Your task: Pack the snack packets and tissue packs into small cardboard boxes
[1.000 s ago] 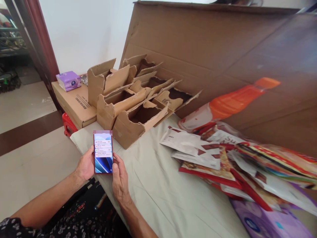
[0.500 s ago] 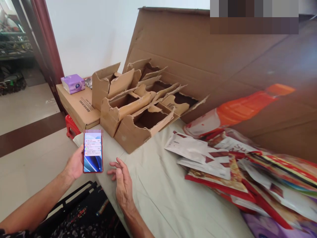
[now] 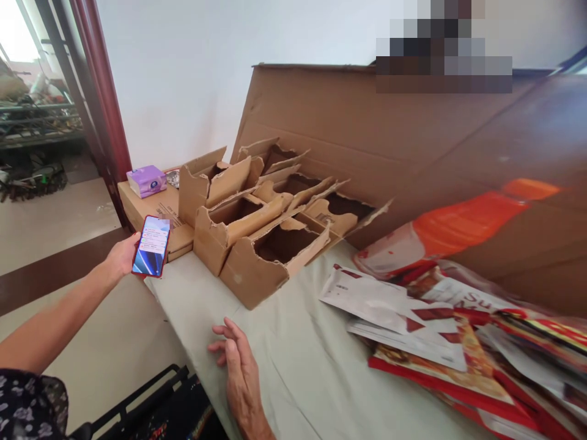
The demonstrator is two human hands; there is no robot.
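My left hand (image 3: 123, 253) grips a smartphone (image 3: 151, 247) in a red case, its lit screen facing up toward me. The phone is held over the table's left corner, in front of the flat cardboard box (image 3: 181, 238). Nothing is in my right hand (image 3: 241, 370), which rests on its side at the near edge of the pale green tablecloth (image 3: 293, 342), fingers loosely curled and apart. Beyond that hand stand several open cardboard compartments (image 3: 257, 287) with torn, cut-out edges.
A purple tissue pack (image 3: 147, 181) lies on the flat box. To the right are a pile of food packets (image 3: 394, 311) and an orange drink bottle (image 3: 463, 226) on its side. A large cardboard panel (image 3: 321, 110) rises behind. Below left is a black chair frame (image 3: 132, 397).
My left hand has carried the phone forward and left, away from my right hand, and the phone is now tilted. The view has shifted, so the table sits lower in the picture.
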